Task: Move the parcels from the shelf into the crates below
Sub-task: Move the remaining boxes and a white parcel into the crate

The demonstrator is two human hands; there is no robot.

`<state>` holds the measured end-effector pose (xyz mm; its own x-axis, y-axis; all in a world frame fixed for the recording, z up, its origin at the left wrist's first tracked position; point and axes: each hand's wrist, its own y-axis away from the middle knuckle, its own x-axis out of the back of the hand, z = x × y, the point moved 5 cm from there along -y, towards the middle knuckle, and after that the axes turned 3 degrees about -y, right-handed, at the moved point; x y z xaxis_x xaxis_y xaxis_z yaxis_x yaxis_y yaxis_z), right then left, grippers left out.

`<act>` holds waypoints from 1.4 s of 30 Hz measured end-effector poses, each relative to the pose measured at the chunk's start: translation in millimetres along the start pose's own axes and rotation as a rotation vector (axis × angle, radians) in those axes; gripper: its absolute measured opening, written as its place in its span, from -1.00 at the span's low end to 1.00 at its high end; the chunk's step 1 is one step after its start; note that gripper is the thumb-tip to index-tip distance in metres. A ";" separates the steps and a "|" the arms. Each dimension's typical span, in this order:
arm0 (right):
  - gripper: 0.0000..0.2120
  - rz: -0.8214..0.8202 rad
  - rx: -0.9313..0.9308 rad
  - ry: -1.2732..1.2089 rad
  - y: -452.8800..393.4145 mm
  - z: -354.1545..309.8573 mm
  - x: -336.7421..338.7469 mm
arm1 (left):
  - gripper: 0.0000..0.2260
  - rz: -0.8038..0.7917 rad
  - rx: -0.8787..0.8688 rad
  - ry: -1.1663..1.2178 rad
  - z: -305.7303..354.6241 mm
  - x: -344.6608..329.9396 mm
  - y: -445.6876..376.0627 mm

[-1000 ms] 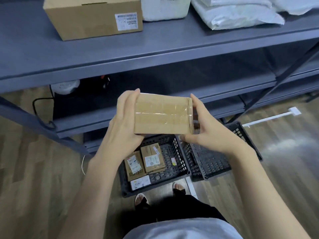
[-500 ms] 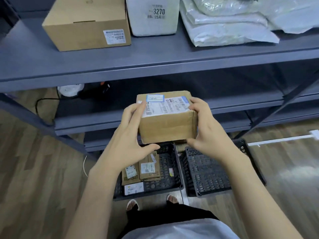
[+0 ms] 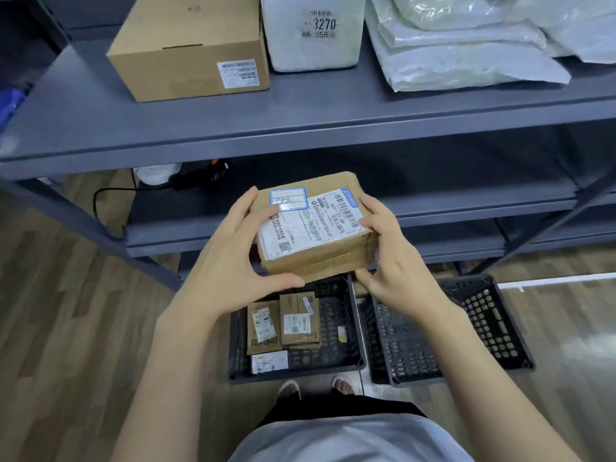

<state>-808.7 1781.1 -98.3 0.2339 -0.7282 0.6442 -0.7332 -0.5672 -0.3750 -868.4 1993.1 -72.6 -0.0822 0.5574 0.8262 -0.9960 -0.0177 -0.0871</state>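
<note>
Between shelf (image 3: 300, 128) and crates, both hands are holding a small parcel (image 3: 316, 235) in mid-air, label side up. Left hand (image 3: 233, 261) is gripping its left end: fingers reaching over the top edge, thumb tucked under the near bottom edge. Right hand (image 3: 393, 261) is gripping the right end, fingers curling round the far right corner and side. Parcel is tilting slightly, sitting above the gap between the two crates, touching neither.

Left crate (image 3: 333, 365) on the floor is holding three small boxes (image 3: 293, 321) packed along its left side, plus a small tag near its right wall. Right crate (image 3: 493, 328) is sitting just beside it, partly hidden by the right arm; can't tell what's in the hidden part.

Top shelf, far: brown box (image 3: 190, 51) at left, white parcel (image 3: 313, 31) marked 3270 touching its right side, stack of poly bags (image 3: 466, 51) at right.

Lower shelf, left: white round object and a black cable, too dark to tell more. Feet are showing at the near edge of the crates, on wood floor (image 3: 66, 328).
</note>
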 end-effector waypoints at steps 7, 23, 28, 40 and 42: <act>-0.28 -0.097 -0.013 0.081 -12.4 4.7 -10.7 | 0.04 -0.110 0.020 -0.121 -43.4 8.7 -1.5; -0.09 -0.013 -0.111 0.187 -52.7 -13.8 -5.5 | -0.27 0.331 -0.240 -0.031 -25.4 14.5 -14.8; -0.11 -0.083 -0.140 0.226 -52.0 -30.9 -15.5 | -0.34 0.502 -0.240 -0.074 -20.4 21.9 -14.9; -0.21 0.020 -0.269 -0.183 -52.6 -57.3 -31.3 | -0.34 0.475 -0.222 -0.059 -27.3 21.2 -8.4; -0.23 0.024 -0.278 -0.182 -51.9 -60.2 -38.4 | -0.34 0.473 -0.199 -0.055 -31.7 21.8 -4.6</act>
<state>-818.1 1861.7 -63.5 0.3066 -0.8111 0.4981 -0.8801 -0.4409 -0.1762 -864.5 2031.6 -71.9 -0.5290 0.4823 0.6983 -0.8241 -0.0957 -0.5582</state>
